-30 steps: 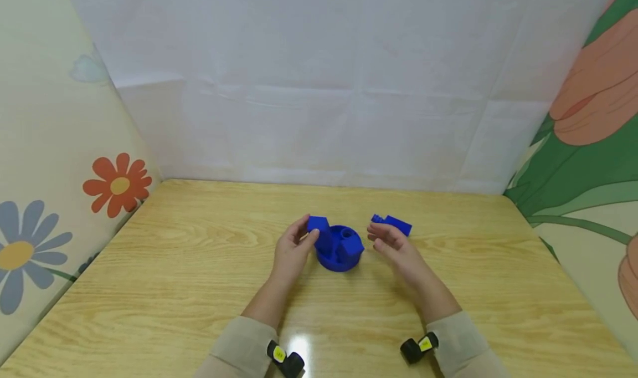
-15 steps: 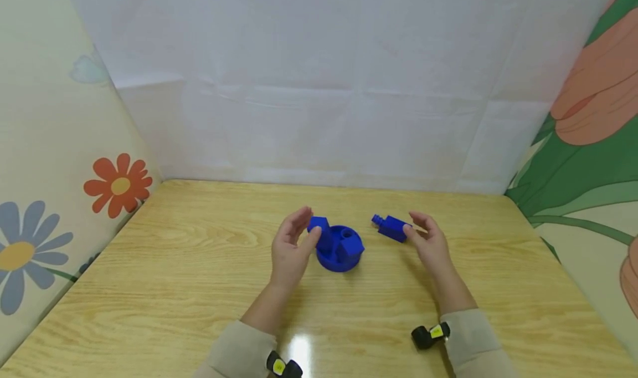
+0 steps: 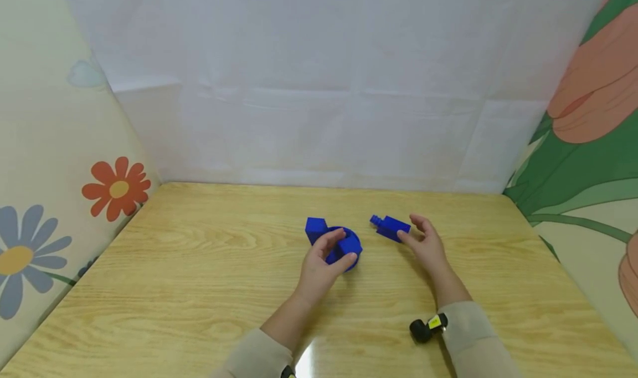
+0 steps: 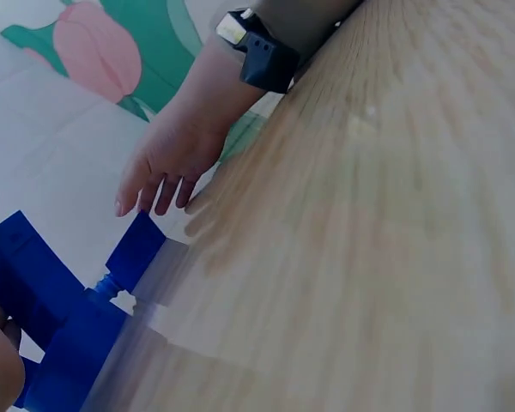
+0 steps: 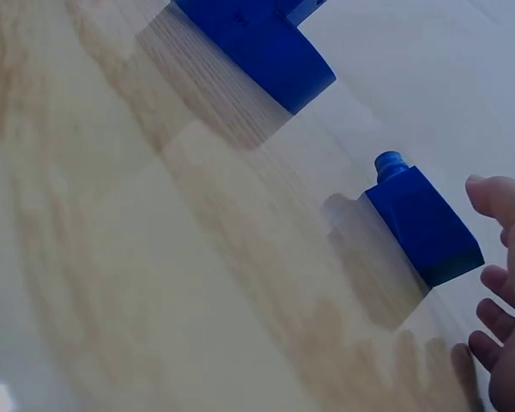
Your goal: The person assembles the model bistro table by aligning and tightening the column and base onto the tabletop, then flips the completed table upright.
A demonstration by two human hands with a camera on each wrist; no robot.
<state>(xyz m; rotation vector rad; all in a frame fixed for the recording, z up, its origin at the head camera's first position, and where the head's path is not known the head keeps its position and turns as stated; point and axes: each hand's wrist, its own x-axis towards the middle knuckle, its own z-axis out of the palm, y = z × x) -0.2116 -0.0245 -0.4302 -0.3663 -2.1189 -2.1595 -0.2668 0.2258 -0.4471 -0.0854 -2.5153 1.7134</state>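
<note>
A round, shallow blue base (image 3: pixel 360 251) stands on the table with two blue blocks in it. One block (image 3: pixel 316 228) rises at its left; the other block (image 3: pixel 348 246) is between the thumb and fingers of my left hand (image 3: pixel 319 270). In the left wrist view, that hand's thumb tip stands apart from this block (image 4: pixel 30 275). To the right lies a loose blue block (image 3: pixel 395 228) with a ridged stud pointing left. My right hand (image 3: pixel 430 250) is spread at its far end; in the right wrist view a gap shows between thumb and loose block (image 5: pixel 425 223).
The wood-grain table (image 3: pixel 199 289) reaches back to a white cloth (image 3: pixel 319 90). Flower-printed panels (image 3: pixel 593 167) stand along both sides. A small black camera (image 3: pixel 423 329) is strapped to my right wrist.
My left hand has left the left block and moved right over the base to the other block. The right hand went right, from beside the base to the loose block's far end.
</note>
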